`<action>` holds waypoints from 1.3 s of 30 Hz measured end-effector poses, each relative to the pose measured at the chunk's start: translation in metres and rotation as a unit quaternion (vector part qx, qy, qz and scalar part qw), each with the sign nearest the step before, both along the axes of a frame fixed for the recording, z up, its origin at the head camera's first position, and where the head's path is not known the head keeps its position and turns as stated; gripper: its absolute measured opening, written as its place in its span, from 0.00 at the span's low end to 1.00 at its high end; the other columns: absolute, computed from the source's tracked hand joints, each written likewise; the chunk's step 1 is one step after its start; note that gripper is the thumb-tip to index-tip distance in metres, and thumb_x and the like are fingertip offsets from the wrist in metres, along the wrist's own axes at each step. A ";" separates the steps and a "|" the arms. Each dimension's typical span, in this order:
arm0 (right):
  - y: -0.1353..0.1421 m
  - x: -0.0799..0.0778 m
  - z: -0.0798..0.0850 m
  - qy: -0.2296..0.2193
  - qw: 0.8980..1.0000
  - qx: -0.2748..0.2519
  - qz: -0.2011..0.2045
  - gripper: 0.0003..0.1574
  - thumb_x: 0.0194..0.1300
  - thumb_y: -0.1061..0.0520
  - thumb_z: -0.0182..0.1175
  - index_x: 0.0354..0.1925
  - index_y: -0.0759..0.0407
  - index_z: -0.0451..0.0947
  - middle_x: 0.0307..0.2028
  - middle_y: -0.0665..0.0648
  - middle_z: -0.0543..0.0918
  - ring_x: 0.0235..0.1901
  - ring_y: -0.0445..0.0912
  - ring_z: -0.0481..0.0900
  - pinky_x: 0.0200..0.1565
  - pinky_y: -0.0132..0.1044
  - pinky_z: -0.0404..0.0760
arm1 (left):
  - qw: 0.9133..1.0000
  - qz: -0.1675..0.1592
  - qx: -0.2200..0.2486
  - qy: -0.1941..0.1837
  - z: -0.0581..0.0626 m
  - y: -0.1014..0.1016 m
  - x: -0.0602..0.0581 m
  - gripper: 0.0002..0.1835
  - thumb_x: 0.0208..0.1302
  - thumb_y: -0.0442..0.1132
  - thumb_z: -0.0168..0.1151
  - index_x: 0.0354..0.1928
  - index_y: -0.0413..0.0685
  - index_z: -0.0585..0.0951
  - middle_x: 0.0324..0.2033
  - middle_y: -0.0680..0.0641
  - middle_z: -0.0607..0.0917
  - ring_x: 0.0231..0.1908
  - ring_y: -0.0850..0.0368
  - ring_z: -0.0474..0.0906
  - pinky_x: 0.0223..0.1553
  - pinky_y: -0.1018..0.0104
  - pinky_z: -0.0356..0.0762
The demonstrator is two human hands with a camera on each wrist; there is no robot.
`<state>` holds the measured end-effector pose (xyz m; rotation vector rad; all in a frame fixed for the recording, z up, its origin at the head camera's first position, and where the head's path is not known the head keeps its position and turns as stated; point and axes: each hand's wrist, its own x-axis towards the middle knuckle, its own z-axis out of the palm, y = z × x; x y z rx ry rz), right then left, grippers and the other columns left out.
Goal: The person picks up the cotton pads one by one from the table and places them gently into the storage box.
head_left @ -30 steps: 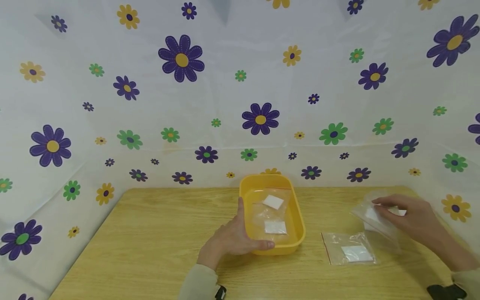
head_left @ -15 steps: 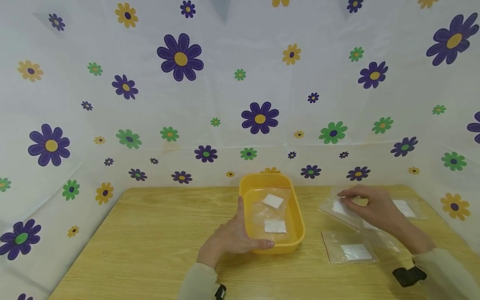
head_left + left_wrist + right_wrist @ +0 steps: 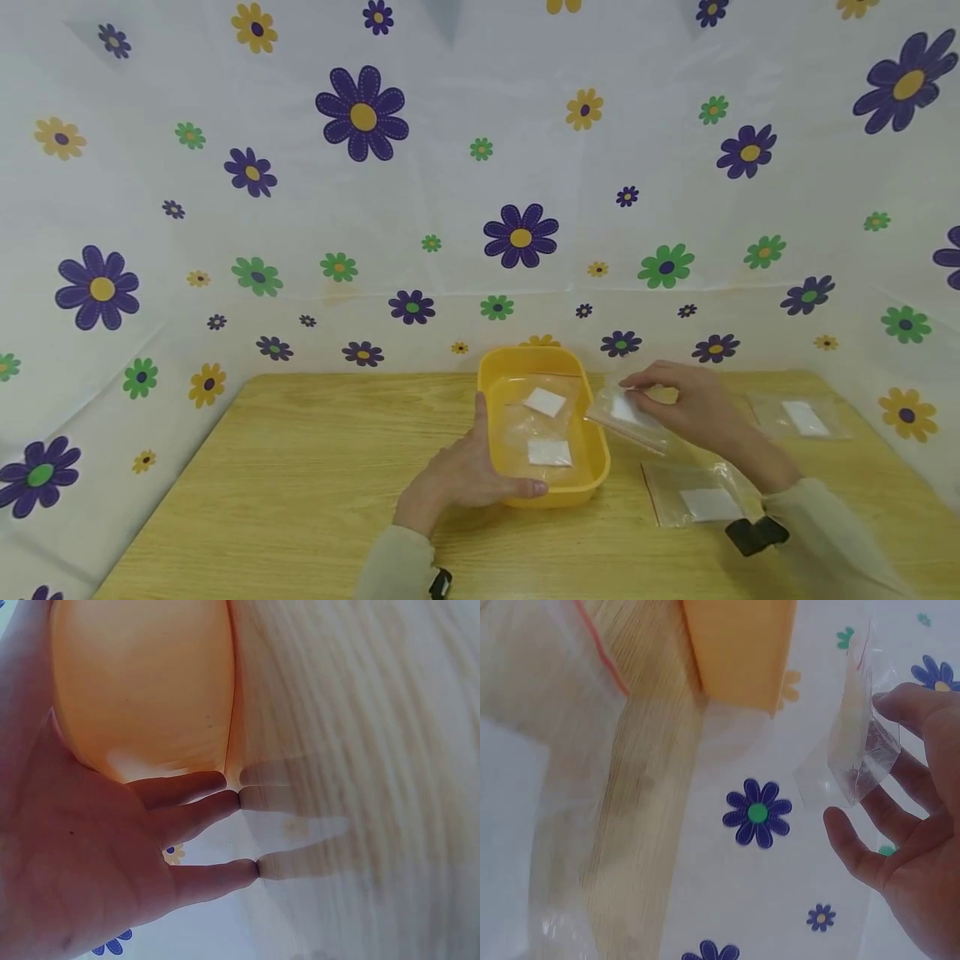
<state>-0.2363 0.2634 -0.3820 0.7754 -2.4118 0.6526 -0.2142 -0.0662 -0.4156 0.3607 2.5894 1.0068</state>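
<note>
My left hand braces a yellow plastic tub at its near left corner. Its thumb lies across the near end and its fingers run along the left wall; the left wrist view shows those fingers straight, tips at the tabletop. Two clear zip bags with white pieces inside, one a white rectangle, lie in the tub. Just right of the tub, my right hand pinches another clear zip bag between thumb and fingers, raised above the table. The right wrist view shows this bag hanging tilted from the fingertips.
One zip bag with a white piece lies flat nearer the front, its red seal to the left. Another zip bag is at the far right. A flowered sheet stands behind the wooden table.
My right hand has carried its zip bag leftward from the table's right side to the tub's right rim, uncovering the bag at far right. My left hand and the tub have stayed put.
</note>
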 end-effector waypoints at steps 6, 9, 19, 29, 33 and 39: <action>-0.019 -0.003 0.000 -0.023 1.000 -0.006 0.012 0.16 0.56 0.68 0.74 0.41 0.50 0.90 0.36 0.45 0.90 0.36 0.39 0.86 0.39 0.39 0.88 | 1.000 -0.005 0.007 -0.006 0.000 0.000 0.001 0.81 0.45 0.75 0.74 0.80 0.57 0.23 0.79 0.36 0.59 0.73 0.31 0.66 0.71 0.35 0.66; -0.029 -0.004 0.001 -0.028 0.999 -0.008 0.032 0.16 0.57 0.67 0.73 0.42 0.51 0.90 0.37 0.46 0.91 0.36 0.41 0.86 0.39 0.38 0.88 | 1.000 -0.005 0.007 -0.005 0.000 -0.001 0.001 0.81 0.45 0.75 0.73 0.80 0.56 0.23 0.79 0.35 0.59 0.73 0.32 0.66 0.72 0.35 0.66; -0.060 -0.014 -0.002 -0.057 0.994 -0.007 0.098 0.14 0.60 0.67 0.72 0.41 0.52 0.89 0.37 0.46 0.90 0.36 0.38 0.83 0.39 0.31 0.84 | 1.000 -0.015 0.019 0.003 0.000 -0.002 0.000 0.81 0.46 0.75 0.73 0.80 0.54 0.22 0.79 0.35 0.59 0.71 0.33 0.68 0.70 0.35 0.68; -0.083 -0.016 -0.005 -0.110 0.988 0.023 0.104 0.10 0.63 0.63 0.71 0.43 0.53 0.90 0.40 0.48 0.91 0.39 0.42 0.85 0.44 0.41 0.88 | 1.000 -0.018 0.017 0.002 -0.001 -0.002 0.000 0.81 0.47 0.75 0.73 0.80 0.54 0.22 0.79 0.35 0.58 0.72 0.32 0.66 0.70 0.35 0.68; -0.088 -0.017 -0.008 -0.119 0.986 0.031 0.110 0.10 0.64 0.63 0.71 0.43 0.52 0.90 0.40 0.49 0.91 0.38 0.43 0.84 0.43 0.42 0.88 | 1.000 -0.022 0.017 0.004 -0.001 -0.001 0.000 0.80 0.47 0.75 0.72 0.80 0.54 0.22 0.80 0.36 0.57 0.72 0.33 0.67 0.70 0.35 0.68; -0.090 -0.020 -0.011 -0.120 0.987 0.041 0.095 0.11 0.65 0.60 0.70 0.47 0.53 0.89 0.47 0.53 0.90 0.48 0.51 0.85 0.54 0.50 0.87 | 1.000 -0.014 0.000 0.003 0.000 0.000 0.000 0.80 0.47 0.76 0.71 0.80 0.54 0.23 0.79 0.36 0.58 0.72 0.31 0.66 0.70 0.34 0.67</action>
